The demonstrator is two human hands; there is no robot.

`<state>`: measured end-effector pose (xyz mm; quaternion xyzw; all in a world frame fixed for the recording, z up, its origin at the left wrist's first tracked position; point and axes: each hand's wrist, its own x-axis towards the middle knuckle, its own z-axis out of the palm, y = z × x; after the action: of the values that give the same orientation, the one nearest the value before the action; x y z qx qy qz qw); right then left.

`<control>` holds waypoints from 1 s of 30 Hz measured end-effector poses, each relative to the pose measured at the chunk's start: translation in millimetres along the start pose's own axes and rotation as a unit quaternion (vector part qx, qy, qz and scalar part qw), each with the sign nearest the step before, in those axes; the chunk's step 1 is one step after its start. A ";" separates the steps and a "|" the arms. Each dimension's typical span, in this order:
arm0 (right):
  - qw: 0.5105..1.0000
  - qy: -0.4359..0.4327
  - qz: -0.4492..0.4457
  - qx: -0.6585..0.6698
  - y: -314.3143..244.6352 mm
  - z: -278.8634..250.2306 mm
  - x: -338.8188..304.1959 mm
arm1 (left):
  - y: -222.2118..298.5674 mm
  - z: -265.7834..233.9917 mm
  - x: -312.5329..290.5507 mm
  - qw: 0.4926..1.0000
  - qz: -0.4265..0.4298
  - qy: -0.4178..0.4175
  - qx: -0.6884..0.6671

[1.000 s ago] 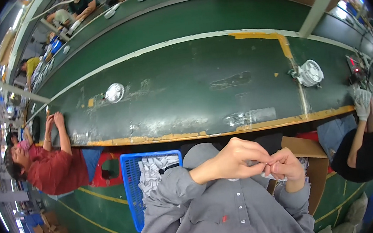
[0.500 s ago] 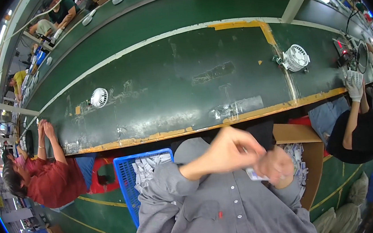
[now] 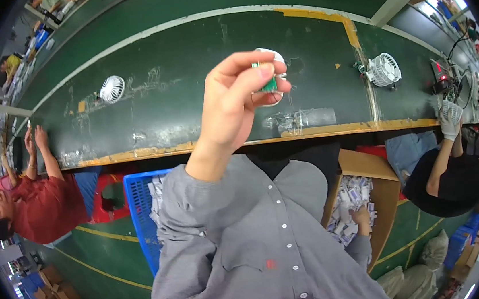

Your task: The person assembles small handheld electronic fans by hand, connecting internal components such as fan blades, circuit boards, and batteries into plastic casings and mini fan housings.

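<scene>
My left hand (image 3: 234, 95) is raised over the bench, thumb and fingers closed on a white rounded part (image 3: 271, 57) with a green circuit board (image 3: 269, 85) on it. My fingers hide much of the part. Down at the right, my right hand (image 3: 361, 217) reaches into a cardboard box (image 3: 385, 216) among several small white wrapped packets (image 3: 345, 228). Its fingertips are small and partly lost among the packets, so their grip is unclear.
The green bench (image 3: 202, 118) holds a white fan head (image 3: 112, 89) at left and a white fan with a cage (image 3: 383, 69) at right. A blue crate (image 3: 141, 216) with packets stands by my left side. A co-worker in red (image 3: 43, 208) sits left, another in black (image 3: 450, 184) right.
My two hands were together in front of my chest. The left has risen over the bench with the white part; the right has gone down into the cardboard box.
</scene>
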<state>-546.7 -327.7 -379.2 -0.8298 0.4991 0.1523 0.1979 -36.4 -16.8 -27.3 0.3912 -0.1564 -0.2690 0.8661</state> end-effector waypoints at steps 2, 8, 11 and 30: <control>0.965 -0.074 0.019 0.252 -48.3 -22.8 -9.5 | -9.7 12.1 6.2 0.999 -0.020 -0.006 -0.034; 0.573 -0.186 -0.325 0.729 -330.4 -149.2 -49.1 | -53.6 67.2 -2.8 0.990 -0.123 -0.034 -0.057; 0.466 -0.274 -0.287 0.791 -363.1 -174.3 -45.5 | -54.0 82.0 -4.5 0.995 -0.080 -0.055 0.017; 0.724 0.339 -0.341 0.495 -324.9 -306.3 115.3 | 91.1 -422.9 18.7 0.381 -0.018 0.321 0.867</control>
<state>-188.5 -425.8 -105.7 -0.7245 0.2209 -0.4853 0.4367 213.6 273.2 -229.5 0.9890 -0.0082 0.1429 0.0363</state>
